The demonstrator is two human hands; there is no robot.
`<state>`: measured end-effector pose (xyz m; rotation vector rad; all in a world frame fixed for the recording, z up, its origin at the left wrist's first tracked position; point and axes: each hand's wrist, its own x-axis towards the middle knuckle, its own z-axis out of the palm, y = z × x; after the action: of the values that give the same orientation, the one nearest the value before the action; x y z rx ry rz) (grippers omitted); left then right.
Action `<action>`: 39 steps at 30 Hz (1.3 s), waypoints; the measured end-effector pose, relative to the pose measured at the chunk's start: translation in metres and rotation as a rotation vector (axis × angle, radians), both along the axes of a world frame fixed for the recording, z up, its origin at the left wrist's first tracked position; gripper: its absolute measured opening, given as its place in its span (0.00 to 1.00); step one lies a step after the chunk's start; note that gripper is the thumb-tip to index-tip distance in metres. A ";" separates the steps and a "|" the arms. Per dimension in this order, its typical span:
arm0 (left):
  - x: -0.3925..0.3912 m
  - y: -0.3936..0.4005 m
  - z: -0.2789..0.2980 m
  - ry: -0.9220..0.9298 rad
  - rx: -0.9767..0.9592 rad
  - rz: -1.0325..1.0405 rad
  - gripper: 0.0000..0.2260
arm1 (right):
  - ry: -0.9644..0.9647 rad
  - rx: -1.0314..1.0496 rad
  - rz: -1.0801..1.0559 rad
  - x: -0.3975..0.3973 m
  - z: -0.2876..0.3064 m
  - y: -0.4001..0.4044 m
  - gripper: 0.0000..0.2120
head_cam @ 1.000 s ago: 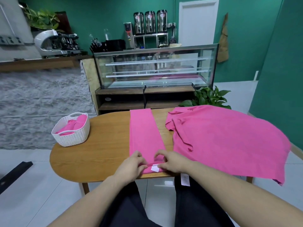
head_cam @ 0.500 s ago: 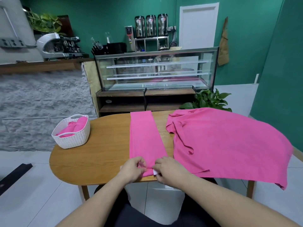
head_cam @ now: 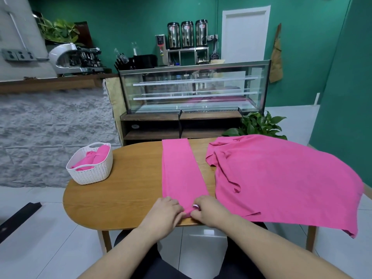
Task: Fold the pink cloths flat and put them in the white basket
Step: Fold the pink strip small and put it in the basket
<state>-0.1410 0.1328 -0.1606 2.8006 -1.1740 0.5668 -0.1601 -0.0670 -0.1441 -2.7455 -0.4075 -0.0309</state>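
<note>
We find both forearms reaching forward from the bottom of the view, converging at the near edge of the surface (head_cam: 124,190). The left hand (head_cam: 164,211) and right hand (head_cam: 210,211) sit close together, almost touching, each with fingers curled and pinching the near end of the folded pink strip (head_cam: 181,174). A small white tag (head_cam: 195,206) shows at the right hand's fingertips.

In our judgement the step in hand is the lengthwise-folded cloth's next fold: the strip lies flat and narrow, running from the near edge to the far edge. The next move would call for lifting the pinched end and carrying it toward the far end, edges kept aligned, or rolling it; we cannot tell which is intended.

Just beside the strip on the right lies the unfolded pink cloth (head_cam: 281,178), spread wide, creased along its left side and overhanging the surface at the right and near edges. It is yet to be folded.

Further off, at the far left corner, stands the white basket (head_cam: 90,174), already holding folded pink cloths (head_cam: 94,160). It is well apart from the hands.
</note>
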 end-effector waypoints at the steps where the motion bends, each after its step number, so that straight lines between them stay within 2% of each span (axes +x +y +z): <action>1: -0.001 -0.002 0.002 0.073 -0.056 0.012 0.16 | 0.007 0.009 -0.009 0.000 0.000 0.000 0.11; 3: -0.009 -0.009 0.008 0.184 -0.197 0.060 0.12 | -0.004 0.012 -0.020 0.001 0.001 0.000 0.11; 5: -0.013 -0.014 0.008 0.213 -0.310 0.122 0.08 | -0.043 0.016 0.005 0.001 0.000 0.000 0.08; 9: -0.014 -0.024 0.009 0.399 -0.345 0.327 0.05 | -0.099 0.130 0.062 -0.001 -0.007 -0.008 0.07; 11: -0.011 -0.029 0.012 0.517 -0.357 0.441 0.09 | -0.146 0.142 0.071 0.000 -0.007 -0.009 0.05; 13: -0.005 -0.030 0.012 0.640 -0.389 0.518 0.11 | -0.326 0.009 0.055 0.003 -0.012 -0.007 0.06; 16: 0.004 -0.029 0.012 0.767 -0.449 0.531 0.11 | -0.436 -0.115 0.064 -0.001 -0.012 0.001 0.09; 18: 0.006 -0.028 0.015 0.826 -0.502 0.515 0.11 | -0.442 -0.115 0.096 -0.007 -0.013 0.002 0.11; 22: 0.012 -0.027 0.018 0.868 -0.572 0.518 0.11 | -0.322 -0.078 0.156 -0.013 -0.018 -0.006 0.17; 25: 0.009 -0.030 0.018 0.757 -0.498 0.551 0.07 | -0.240 -0.043 0.167 -0.010 -0.017 -0.009 0.22; 26: 0.005 -0.031 0.019 0.655 -0.426 0.569 0.05 | -0.222 -0.037 0.164 -0.010 -0.015 -0.009 0.21; 27: 0.000 -0.031 0.019 0.495 -0.343 0.551 0.04 | -0.207 -0.031 0.159 -0.010 -0.013 -0.007 0.20; 29: -0.014 -0.029 0.016 0.128 -0.218 0.427 0.07 | -0.191 -0.007 0.152 -0.010 -0.012 -0.005 0.23; 31: -0.018 -0.024 -0.001 -0.103 -0.117 0.268 0.12 | -0.168 0.016 0.149 -0.007 -0.010 -0.005 0.28; 32: -0.017 -0.021 -0.008 -0.137 -0.096 0.207 0.13 | -0.152 0.015 0.146 -0.004 -0.009 -0.006 0.29; 34: -0.014 -0.015 -0.018 -0.137 -0.107 0.122 0.12 | -0.122 -0.004 0.133 0.000 -0.007 -0.006 0.23; 39: -0.008 -0.005 -0.024 0.012 -0.232 0.070 0.10 | -0.097 0.025 0.145 0.000 -0.010 -0.003 0.15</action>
<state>-0.1495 0.1283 -0.1845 2.6518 -0.9435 0.6444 -0.1605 -0.0705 -0.1545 -2.6895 -0.6275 -0.1308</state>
